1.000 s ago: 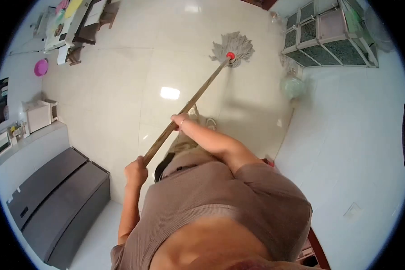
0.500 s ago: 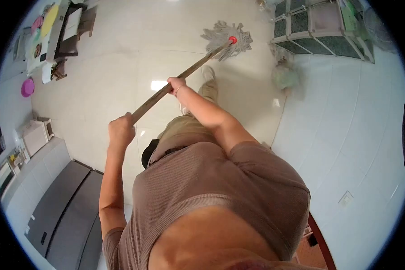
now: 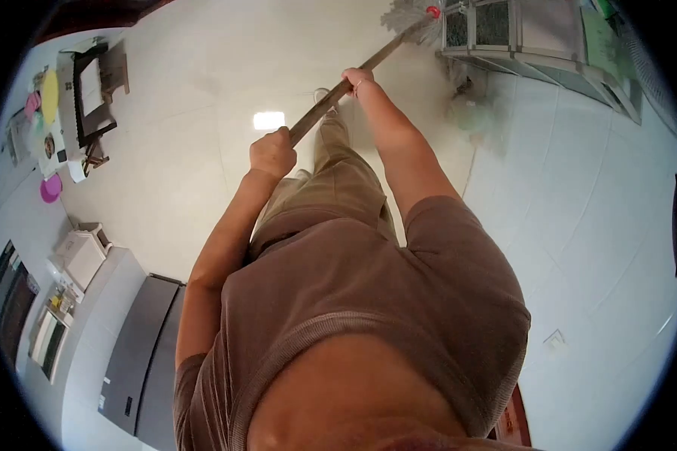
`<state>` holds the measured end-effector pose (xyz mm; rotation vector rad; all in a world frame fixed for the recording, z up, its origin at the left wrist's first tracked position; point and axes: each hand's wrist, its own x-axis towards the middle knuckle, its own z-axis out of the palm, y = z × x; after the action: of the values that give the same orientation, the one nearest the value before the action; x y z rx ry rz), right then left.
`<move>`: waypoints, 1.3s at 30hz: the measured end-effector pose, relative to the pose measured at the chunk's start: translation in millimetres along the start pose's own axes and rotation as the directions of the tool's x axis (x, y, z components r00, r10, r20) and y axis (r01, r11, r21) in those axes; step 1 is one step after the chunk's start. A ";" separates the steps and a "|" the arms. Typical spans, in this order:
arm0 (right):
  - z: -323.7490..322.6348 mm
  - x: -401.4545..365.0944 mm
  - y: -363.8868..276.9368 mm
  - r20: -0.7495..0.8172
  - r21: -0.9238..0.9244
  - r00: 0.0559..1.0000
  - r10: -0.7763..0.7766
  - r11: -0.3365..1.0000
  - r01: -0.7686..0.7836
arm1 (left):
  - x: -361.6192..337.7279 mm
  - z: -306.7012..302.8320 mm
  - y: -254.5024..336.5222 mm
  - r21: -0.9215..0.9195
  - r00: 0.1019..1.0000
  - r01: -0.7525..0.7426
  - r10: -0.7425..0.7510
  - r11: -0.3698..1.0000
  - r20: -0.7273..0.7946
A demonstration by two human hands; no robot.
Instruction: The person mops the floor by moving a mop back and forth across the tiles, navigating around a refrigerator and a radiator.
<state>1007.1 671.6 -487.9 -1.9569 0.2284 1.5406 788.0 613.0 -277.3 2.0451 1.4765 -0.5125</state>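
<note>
The grey stranded mop head (image 3: 402,16) had shifted to the upper right of the frame, so it reached the cream floor (image 3: 417,94) beside the pale-framed, dark-panelled cabinet (image 3: 547,31). The left hand (image 3: 273,155) and right hand (image 3: 358,77) had fingers clamped around the brown wooden handle (image 3: 387,51).

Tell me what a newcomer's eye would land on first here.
Probably the mop handle, slanting up rightward through the left hand and right hand. Then the red collar near the picture's top edge, at the grey mop head, and the bright magenta basin at far left.
</note>
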 end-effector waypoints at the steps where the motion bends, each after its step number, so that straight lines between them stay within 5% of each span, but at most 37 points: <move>1: 0.1 4.9 -7.1 0.035 -0.079 0.999 -0.007 0.997 0.010 | 7.2 -1.9 2.9 -0.021 1.000 0.015 -0.015 1.000 0.000; 2: 1.2 8.0 -8.7 0.072 -0.156 0.997 -0.011 0.988 0.022 | 8.1 -3.7 0.2 -0.021 1.000 0.014 -0.013 1.000 0.019; 4: 12.8 -10.5 -2.7 0.110 -0.018 0.994 0.011 1.000 -0.009 | 0.1 -12.4 -17.3 -0.030 1.000 0.027 -0.027 0.999 -0.004; 5: 28.8 0.4 18.5 0.024 -0.037 0.998 -0.065 0.997 0.066 | -6.4 -17.4 -25.2 -0.007 0.998 0.060 -0.060 0.998 0.028; 6: 34.3 -14.8 21.0 0.087 -0.284 0.996 -0.034 0.957 0.057 | -17.4 -22.2 -33.8 0.018 0.994 0.093 -0.094 0.996 0.062; 7: 43.8 -36.8 28.7 0.146 -0.282 0.988 -0.049 0.955 0.088 | -30.0 -25.5 -46.9 0.022 0.992 0.112 -0.113 0.993 0.058; 8: 71.7 8.0 91.5 -0.002 -0.296 0.957 -0.291 0.914 0.278 | -43.9 -30.5 -59.4 0.026 0.990 0.129 -0.131 0.991 0.051; 10: 83.0 -60.1 80.8 0.064 -0.258 0.998 -0.009 0.966 0.025 | -74.9 -46.6 -79.2 0.047 0.981 0.180 -0.182 0.983 0.065; 11: 80.3 -109.6 60.4 0.095 -0.224 0.995 0.001 0.974 0.020 | -87.6 -55.7 -86.8 0.050 0.975 0.212 -0.215 0.976 0.063; 14: 100.0 -88.9 94.6 0.471 -0.211 0.866 0.169 0.975 -0.076 | -102.2 -78.7 -105.9 0.092 0.970 0.244 -0.244 0.965 -0.010; 17: 107.5 -81.9 62.9 0.270 0.075 0.960 0.074 0.992 -0.097 | -58.9 -101.0 -85.9 0.222 0.976 0.193 -0.211 0.956 0.059; 18: 98.8 -67.3 42.5 0.258 -0.027 0.963 0.078 0.997 -0.073 | -40.0 -105.3 -76.5 0.218 0.982 0.160 -0.177 0.963 0.060; 21: 77.6 -5.5 8.9 0.064 0.172 0.997 -0.040 0.985 0.028 | 18.4 -98.8 -43.5 0.150 0.996 0.049 -0.060 0.987 0.068; 24: 20.5 51.0 -20.5 0.079 0.151 0.980 -0.184 0.974 0.170 | 49.2 -94.1 -3.7 0.164 0.985 -0.015 -0.013 0.986 0.171; 26: 0.5 66.9 -50.0 0.096 -0.181 0.995 0.036 0.983 -0.018 | 39.8 -108.6 12.1 0.139 0.981 -0.015 -0.013 0.990 0.196; 30: 10.8 40.4 -56.1 0.009 -0.231 1.000 0.025 0.973 -0.022 | 9.2 -133.1 -7.4 0.201 0.978 0.001 -0.043 0.980 0.206; 32: 35.3 51.1 -28.7 0.060 -0.294 0.992 0.114 0.952 -0.091 | -15.0 -148.2 -39.5 0.227 0.986 -0.010 -0.028 0.974 0.164; 35: 65.8 26.0 14.7 0.306 -0.222 0.952 0.028 0.974 0.042 | -54.0 -192.3 -60.5 0.314 0.987 0.035 -0.081 0.949 0.137; 37: 75.9 -30.2 28.6 0.592 0.093 0.793 -0.141 0.990 0.107 | -73.2 -224.3 -66.8 0.381 0.991 0.063 -0.104 0.923 0.089; 38: 110.8 -7.8 57.6 0.591 0.036 0.801 0.098 0.988 -0.147 | -82.3 -238.5 -72.0 0.389 0.996 0.067 -0.087 0.919 0.034; 39: 117.8 -42.5 45.9 0.584 0.054 0.810 0.058 0.993 -0.110 | -87.3 -255.1 -74.9 0.414 0.993 0.094 -0.115 0.905 0.027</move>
<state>875.6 692.3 -479.4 -1.3329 0.1142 2.0715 684.9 729.3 -44.7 2.2519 1.5547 -0.9870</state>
